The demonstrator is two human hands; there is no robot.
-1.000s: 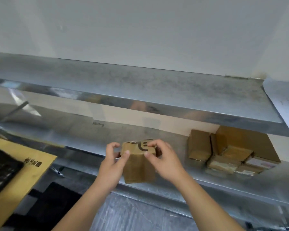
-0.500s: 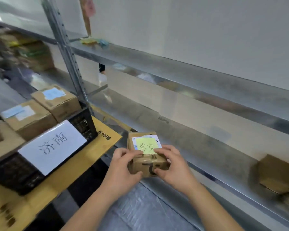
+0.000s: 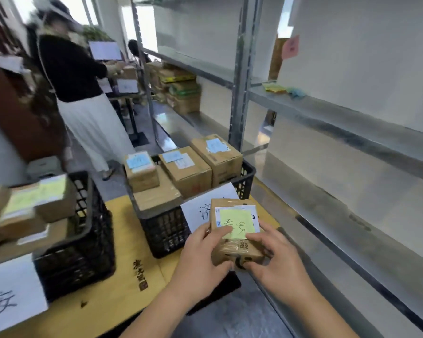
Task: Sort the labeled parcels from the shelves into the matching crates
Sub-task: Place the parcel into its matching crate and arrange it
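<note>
Metal shelves [image 3: 327,113] are seen beside a yellow table [image 3: 122,296] on which two black crates [image 3: 88,230] are set. One small parcel [image 3: 235,230] with a green note is grasped by both the left hand [image 3: 203,259] and the right hand [image 3: 276,262], in front of the right crate, where four boxes [image 3: 186,169] are counted.

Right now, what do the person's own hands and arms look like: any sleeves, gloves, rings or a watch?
Both the left hand and the right hand are bare, with no gloves. No ring, watch or wristband shows on either. Both forearms are uncovered down to the bottom edge of the picture, so no sleeve is in view. The fingernails look short and unpainted.
</note>
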